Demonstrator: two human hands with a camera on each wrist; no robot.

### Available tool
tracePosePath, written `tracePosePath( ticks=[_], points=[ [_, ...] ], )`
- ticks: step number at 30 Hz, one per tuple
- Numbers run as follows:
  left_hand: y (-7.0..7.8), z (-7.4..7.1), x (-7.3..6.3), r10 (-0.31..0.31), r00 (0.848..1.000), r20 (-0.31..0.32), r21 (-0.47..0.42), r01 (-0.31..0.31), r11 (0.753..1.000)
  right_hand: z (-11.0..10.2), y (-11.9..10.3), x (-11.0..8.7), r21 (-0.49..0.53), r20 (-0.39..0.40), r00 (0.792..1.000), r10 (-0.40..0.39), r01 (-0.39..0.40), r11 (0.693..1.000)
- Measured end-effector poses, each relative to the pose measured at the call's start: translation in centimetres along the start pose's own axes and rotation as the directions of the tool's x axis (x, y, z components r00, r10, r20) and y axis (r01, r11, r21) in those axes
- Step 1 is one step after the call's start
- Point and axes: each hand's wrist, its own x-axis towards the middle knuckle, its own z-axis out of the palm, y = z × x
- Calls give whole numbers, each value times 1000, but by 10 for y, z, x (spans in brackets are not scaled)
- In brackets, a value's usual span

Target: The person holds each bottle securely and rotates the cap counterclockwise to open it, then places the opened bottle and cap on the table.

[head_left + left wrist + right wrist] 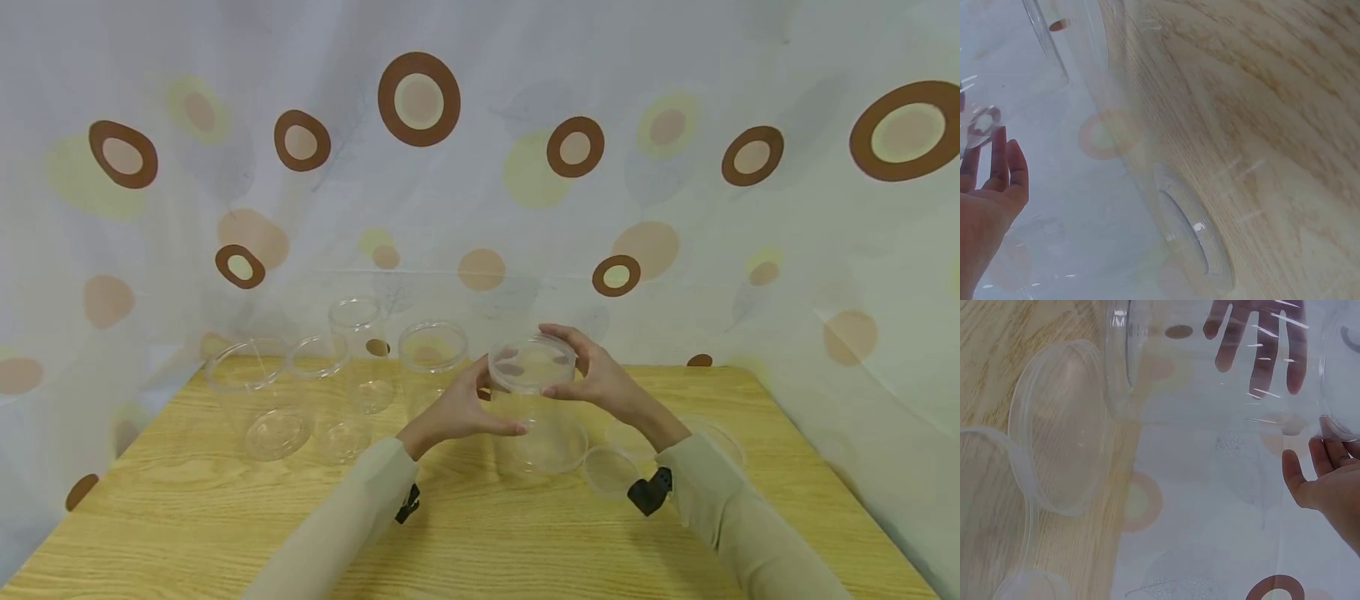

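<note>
A wide clear plastic jar [536, 446] stands upright on the wooden table between both hands. The left hand [459, 404] holds its left side, thumb in front and fingers behind. Through the clear wall, the right wrist view shows fingers of the left hand [1266, 347] spread along the jar. At the top, the right hand [606, 382] grips the rim, thumb at the front and fingers at the far side. Whether a lid sits on that rim, I cannot tell. In the right wrist view, the right hand [1329, 475] is at the jar's upper end.
Several other clear jars, including a wide jar [258, 387], a tall jar [358, 358] and another jar [435, 346], stand to the left. Round translucent lids, among them a small lid [611, 471] and a larger lid [1063, 428], lie to the right. A patterned curtain [480, 200] hangs behind the table.
</note>
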Motion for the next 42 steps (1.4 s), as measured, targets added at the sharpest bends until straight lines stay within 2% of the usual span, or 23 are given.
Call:
tracePosePath(
  ticks=[5,6,9,12,15,19,22,25,32,37,42],
  points=[
    [2,2,-1,-7,1000,7,-22,7,1000,-1,-3,0,15,-8,999,34,-34,999],
    [6,2,-3,-9,1000,9,-39,9,999,-1,-3,0,25,-21,999,44,-43,999],
    [14,4,-6,1,1000,3,-96,-1,995,2,-1,-1,44,-86,994,72,-69,997],
    [24,6,-11,-6,1000,-11,-140,5,990,7,0,-1,32,-173,980,101,-97,995],
    [27,12,-12,-22,999,-49,-131,15,991,14,-1,-1,-3,-236,965,118,-122,992],
    [29,17,-12,-31,994,-105,-87,22,996,20,-3,1,-20,-256,958,132,-142,990],
    [30,18,-13,-27,991,-129,-64,19,998,20,-3,1,-12,-239,962,134,-141,990],
    [30,17,-14,-33,992,-126,-55,26,998,17,-2,0,3,-213,968,134,-136,991],
    [30,12,-14,-14,997,-73,-41,11,999,12,1,0,83,-135,987,86,-75,994],
    [32,8,-13,36,999,-5,-104,-36,994,9,2,-1,192,-54,998,11,0,981],
    [33,4,-12,66,997,49,-134,-58,989,2,1,0,227,49,998,-40,28,974]
  ],
)
